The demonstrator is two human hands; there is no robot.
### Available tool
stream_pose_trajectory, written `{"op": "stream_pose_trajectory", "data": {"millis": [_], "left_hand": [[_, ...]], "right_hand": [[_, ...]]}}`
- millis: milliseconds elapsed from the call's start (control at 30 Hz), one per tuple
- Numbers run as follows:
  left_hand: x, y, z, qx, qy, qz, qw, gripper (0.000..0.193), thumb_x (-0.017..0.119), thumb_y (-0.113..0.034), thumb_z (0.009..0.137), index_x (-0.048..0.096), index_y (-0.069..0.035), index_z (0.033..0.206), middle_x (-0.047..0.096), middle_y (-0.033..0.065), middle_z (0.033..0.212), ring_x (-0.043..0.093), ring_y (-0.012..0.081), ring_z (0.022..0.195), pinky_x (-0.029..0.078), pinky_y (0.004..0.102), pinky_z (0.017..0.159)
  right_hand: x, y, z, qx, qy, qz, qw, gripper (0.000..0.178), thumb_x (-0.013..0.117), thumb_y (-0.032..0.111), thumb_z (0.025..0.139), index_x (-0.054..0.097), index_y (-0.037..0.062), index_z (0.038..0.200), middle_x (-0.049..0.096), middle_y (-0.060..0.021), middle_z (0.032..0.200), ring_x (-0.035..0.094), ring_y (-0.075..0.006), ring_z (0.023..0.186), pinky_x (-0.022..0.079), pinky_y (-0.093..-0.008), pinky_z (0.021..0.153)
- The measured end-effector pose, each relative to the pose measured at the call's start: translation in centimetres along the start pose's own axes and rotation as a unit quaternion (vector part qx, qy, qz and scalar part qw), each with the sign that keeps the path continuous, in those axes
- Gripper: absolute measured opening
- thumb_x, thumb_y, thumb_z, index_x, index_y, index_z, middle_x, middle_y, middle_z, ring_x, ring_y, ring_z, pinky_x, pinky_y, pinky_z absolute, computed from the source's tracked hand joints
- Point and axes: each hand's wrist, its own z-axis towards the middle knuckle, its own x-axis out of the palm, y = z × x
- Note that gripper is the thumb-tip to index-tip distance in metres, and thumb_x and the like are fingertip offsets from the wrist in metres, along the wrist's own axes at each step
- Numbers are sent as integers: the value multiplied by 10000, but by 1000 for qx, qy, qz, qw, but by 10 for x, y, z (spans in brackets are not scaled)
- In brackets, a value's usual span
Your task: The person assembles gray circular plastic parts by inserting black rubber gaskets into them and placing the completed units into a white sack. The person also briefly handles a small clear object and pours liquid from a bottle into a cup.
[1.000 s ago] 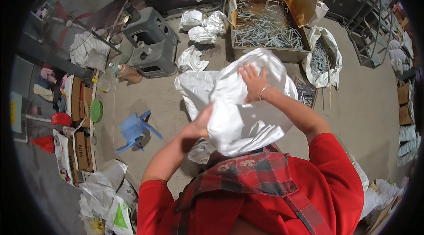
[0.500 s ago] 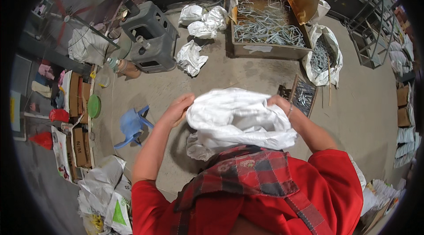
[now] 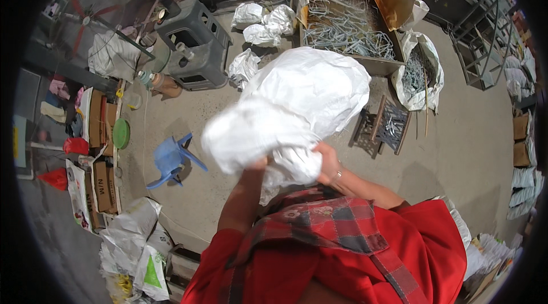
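- Right hand: closed on the lower right part of a large white woven plastic sack, fingers curled into bunched fabric; a ring or band shows near the wrist.
- Left hand: almost wholly hidden under the sack's lower left fold. It appears to grip the fabric from below, but the fingers cannot be made out.
- The sack is held up in front of the chest, clear of the concrete floor. It billows up and away from both hands, its long axis running from lower left to upper right. The left portion is motion-blurred.
- Both hands sit at the sack's near lower edge, close together; the bulk lies beyond and above them, leaning toward the right hand's side.
- Person wears a red top with a plaid collar.
- Beyond the sack, at the floor's far edge: a wooden crate of grey metal rods.
- Right of the crate: an open white bag of similar metal pieces.
- Left of the crate: several crumpled white sacks and a grey plastic stool.
- Left, lower: a small blue plastic chair, tipped over.
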Motion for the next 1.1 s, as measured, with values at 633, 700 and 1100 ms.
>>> {"op": "stream_pose_trajectory", "data": {"millis": [633, 700, 1100], "left_hand": [[19, 2, 91, -458, -98, -363, 805, 298, 539, -143, 853, 580, 38, 1086, 600, 158, 1097, 567, 264, 1032, 444, 364, 891], [31, -29, 83, -453, 41, -302, 838, 288, 543, -131, 847, 586, 40, 1074, 604, 157, 1089, 570, 262, 1023, 447, 361, 884], [-81, -37, 27, -398, 77, -584, 703, 325, 528, -130, 875, 585, 70, 1124, 607, 177, 1128, 604, 247, 975, 465, 349, 909]], "right_hand": [[-26, 8, -18, -262, -16, -895, 360, 793, 648, 151, 690, 309, 16, 1395, 295, -225, 1441, 210, -380, 1380, 174, -586, 1066], [-60, 22, 32, -263, -135, -908, 296, 837, 659, 177, 683, 272, -21, 1399, 274, -227, 1451, 185, -390, 1385, 160, -619, 1052], [-133, 132, 30, 53, -98, -773, 624, 251, 607, 112, 754, 672, 28, 980, 674, -159, 884, 637, -206, 738, 499, -305, 704]]}}
